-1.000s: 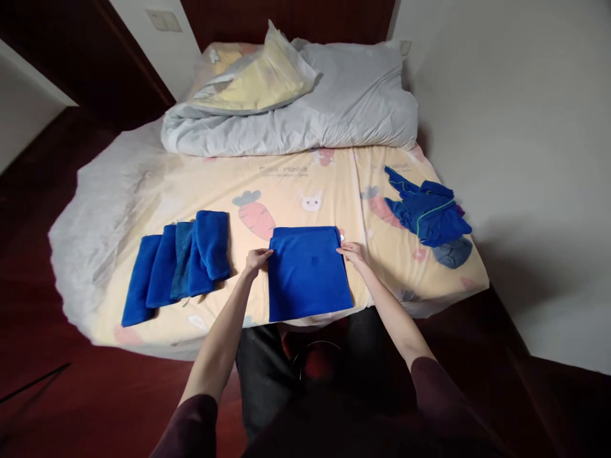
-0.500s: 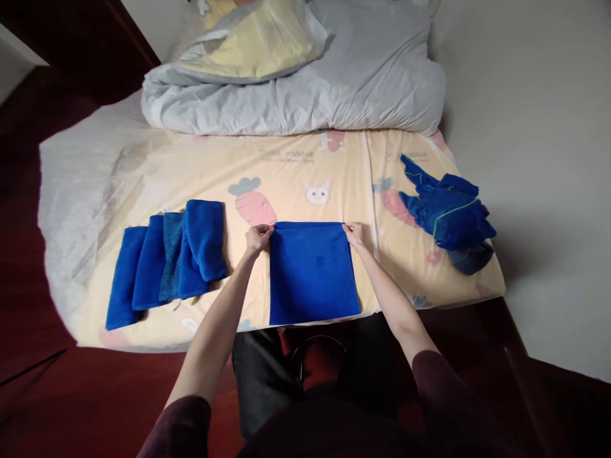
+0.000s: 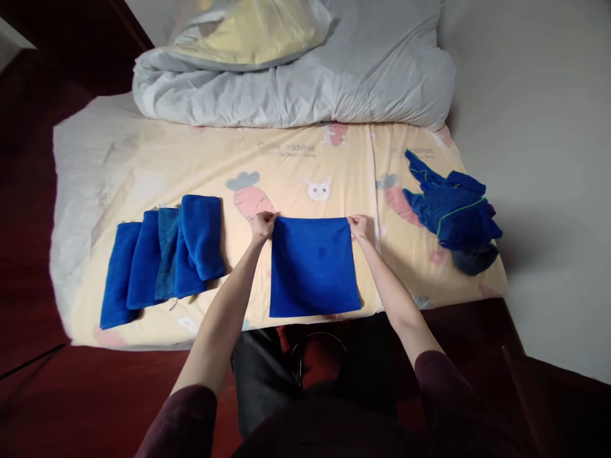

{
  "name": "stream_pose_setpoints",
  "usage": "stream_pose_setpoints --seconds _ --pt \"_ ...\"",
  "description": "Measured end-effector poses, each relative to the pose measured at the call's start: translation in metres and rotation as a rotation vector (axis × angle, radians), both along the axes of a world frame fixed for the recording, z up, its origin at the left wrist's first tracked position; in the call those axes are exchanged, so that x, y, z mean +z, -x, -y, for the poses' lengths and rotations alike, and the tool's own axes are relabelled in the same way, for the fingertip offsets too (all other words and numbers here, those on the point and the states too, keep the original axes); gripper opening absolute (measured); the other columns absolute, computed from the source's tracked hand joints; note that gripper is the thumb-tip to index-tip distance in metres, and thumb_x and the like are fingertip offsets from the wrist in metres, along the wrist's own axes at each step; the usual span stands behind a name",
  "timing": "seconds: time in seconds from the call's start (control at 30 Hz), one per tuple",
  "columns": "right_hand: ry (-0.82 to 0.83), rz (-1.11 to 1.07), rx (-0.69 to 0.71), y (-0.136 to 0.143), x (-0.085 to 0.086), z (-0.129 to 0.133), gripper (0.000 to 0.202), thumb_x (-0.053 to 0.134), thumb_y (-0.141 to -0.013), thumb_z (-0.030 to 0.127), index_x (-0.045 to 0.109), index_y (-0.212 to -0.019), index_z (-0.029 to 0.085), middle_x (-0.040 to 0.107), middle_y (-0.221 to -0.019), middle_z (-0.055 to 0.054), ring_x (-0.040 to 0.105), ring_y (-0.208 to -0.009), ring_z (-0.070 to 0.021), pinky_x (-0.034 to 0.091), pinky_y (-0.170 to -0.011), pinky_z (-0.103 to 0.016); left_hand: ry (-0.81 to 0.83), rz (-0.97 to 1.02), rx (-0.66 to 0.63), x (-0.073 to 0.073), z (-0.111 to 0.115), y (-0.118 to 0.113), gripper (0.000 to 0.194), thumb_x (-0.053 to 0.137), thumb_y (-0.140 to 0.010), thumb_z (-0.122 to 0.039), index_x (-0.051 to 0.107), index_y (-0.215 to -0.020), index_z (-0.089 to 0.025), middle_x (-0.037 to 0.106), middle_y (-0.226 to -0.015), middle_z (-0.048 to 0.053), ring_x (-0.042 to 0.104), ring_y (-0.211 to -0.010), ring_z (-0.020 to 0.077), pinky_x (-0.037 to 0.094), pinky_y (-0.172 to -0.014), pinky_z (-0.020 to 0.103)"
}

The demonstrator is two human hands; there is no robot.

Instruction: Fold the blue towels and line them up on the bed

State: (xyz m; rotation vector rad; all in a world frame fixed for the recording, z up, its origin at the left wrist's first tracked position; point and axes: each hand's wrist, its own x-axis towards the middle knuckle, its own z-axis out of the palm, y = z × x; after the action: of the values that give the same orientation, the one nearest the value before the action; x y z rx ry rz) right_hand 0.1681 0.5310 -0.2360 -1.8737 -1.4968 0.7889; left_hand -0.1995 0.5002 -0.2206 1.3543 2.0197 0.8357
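Note:
A blue cloth (image 3: 315, 270), flat and nearly square, lies at the front edge of the bed between my hands. My left hand (image 3: 263, 226) pinches its far left corner. At the far right corner, my right hand (image 3: 359, 227) is closed on the same cloth in a pinch. To the left, several folded blue cloths (image 3: 201, 238) overlap in a slanting row, one of them a duller blue (image 3: 167, 254). A crumpled heap of blue cloths (image 3: 461, 213) with green edging sits on the right side of the bed.
The bed has a yellow sheet (image 3: 296, 184) printed with carrots and rabbits. A rolled grey-white quilt (image 3: 296, 92) spans its back, with a yellow pillow (image 3: 262, 35) in a sheer cover on top. A grey wall (image 3: 534, 159) stands along the right side.
The far edges of the cloth, which showed two layers slightly apart, now meet in one line at my fingers. My hands have stayed at its corners. The view has shifted slightly.

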Motion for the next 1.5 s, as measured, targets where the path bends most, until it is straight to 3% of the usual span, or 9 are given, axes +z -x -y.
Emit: stream_pose_setpoints --seconds 0.37,0.5,0.63,0.77,0.9,1.03,1.2,1.37,1.5 --pt "0.211 0.091 0.186 0.001 0.008 -0.022 0.012 0.078 -0.081 0.028 0.074 -0.082 0.017 0.070 -0.074 -0.003 0.068 -0.077 -0.0220 0.057 -0.077 -0.032 0.068 -0.109 -0.250 -0.005 -0.014 0.013 0.012 0.071 -0.075 -0.018 0.073 -0.086 -0.018 0.076 -0.087 0.007 0.070 -0.089 0.0266 0.054 -0.090 0.037" --pt "0.000 0.280 0.179 0.021 0.023 -0.018 0.018 0.067 -0.093 0.029 0.076 -0.100 0.015 0.074 -0.098 -0.013 0.066 -0.106 -0.0298 0.051 -0.101 -0.042 -0.013 -0.179 -0.187 0.007 -0.012 -0.002 0.020 0.063 -0.084 -0.016 0.073 -0.100 -0.014 0.074 -0.099 0.014 0.067 -0.101 0.0301 0.052 -0.097 0.041" --pt "-0.233 0.434 0.376 0.066 0.033 0.031 0.049 0.043 -0.106 0.035 0.052 -0.150 0.015 0.047 -0.157 -0.017 0.039 -0.147 -0.0347 0.027 -0.123 -0.055 -0.207 -0.289 -0.205 0.010 0.029 -0.046 0.046 0.043 -0.099 -0.025 0.058 -0.141 -0.013 0.055 -0.147 0.020 0.045 -0.142 0.0354 0.034 -0.120 0.053" --pt "-0.209 0.446 0.723 0.071 0.025 0.069 0.059 0.039 -0.107 0.044 0.036 -0.162 0.021 0.026 -0.172 -0.006 0.020 -0.159 -0.0266 0.013 -0.132 -0.048 -0.212 -0.287 -0.421 -0.004 0.067 -0.059 0.065 0.039 -0.103 -0.046 0.039 -0.159 -0.014 0.030 -0.169 0.014 0.018 -0.159 0.0325 0.012 -0.131 0.052" --pt "-0.150 0.451 0.577 0.049 0.019 0.053 0.065 0.034 -0.108 0.047 0.030 -0.164 0.014 0.023 -0.172 -0.010 0.016 -0.161 -0.0253 0.007 -0.133 -0.050 -0.181 -0.262 -0.378 -0.013 0.061 -0.043 0.073 0.035 -0.102 -0.052 0.033 -0.162 -0.010 0.024 -0.171 0.014 0.014 -0.161 0.0306 0.005 -0.132 0.051" --pt "-0.158 0.463 0.495 0.063 0.027 0.059 0.067 0.033 -0.108 0.046 0.027 -0.165 0.010 0.021 -0.172 -0.013 0.010 -0.162 -0.0303 0.002 -0.131 -0.059 -0.189 -0.274 -0.352 -0.002 0.061 -0.059 0.075 0.036 -0.102 -0.049 0.030 -0.162 -0.006 0.020 -0.172 0.017 0.008 -0.161 0.0319 0.000 -0.131 0.055" --pt "-0.166 0.473 0.732 0.057 0.030 0.126 0.067 0.034 -0.108 0.047 0.023 -0.166 0.016 0.019 -0.173 -0.007 0.010 -0.162 -0.0232 0.005 -0.133 -0.048 -0.194 -0.283 -0.511 0.002 0.120 -0.072 0.070 0.033 -0.104 -0.046 0.028 -0.164 -0.011 0.021 -0.172 0.011 0.010 -0.161 0.0279 0.003 -0.132 0.051" --pt "-0.103 0.512 0.494 0.027 0.031 0.151 0.068 0.029 -0.109 0.043 0.021 -0.165 0.007 0.017 -0.172 -0.014 0.007 -0.162 -0.0273 0.001 -0.132 -0.055 -0.134 -0.286 -0.304 0.002 0.163 -0.061 0.072 0.033 -0.104 -0.046 0.023 -0.166 -0.010 0.014 -0.173 0.011 0.004 -0.162 0.0289 0.000 -0.132 0.054" --pt "-0.132 0.518 0.594 0.048 0.036 0.188 0.066 0.028 -0.109 0.042 0.022 -0.166 0.009 0.016 -0.173 -0.010 0.004 -0.162 -0.0248 0.000 -0.132 -0.053 -0.156 -0.257 -0.458 0.008 0.198 -0.096 0.069 0.035 -0.104 -0.043 0.027 -0.165 -0.012 0.017 -0.173 0.009 0.005 -0.161 0.0278 0.000 -0.133 0.051"
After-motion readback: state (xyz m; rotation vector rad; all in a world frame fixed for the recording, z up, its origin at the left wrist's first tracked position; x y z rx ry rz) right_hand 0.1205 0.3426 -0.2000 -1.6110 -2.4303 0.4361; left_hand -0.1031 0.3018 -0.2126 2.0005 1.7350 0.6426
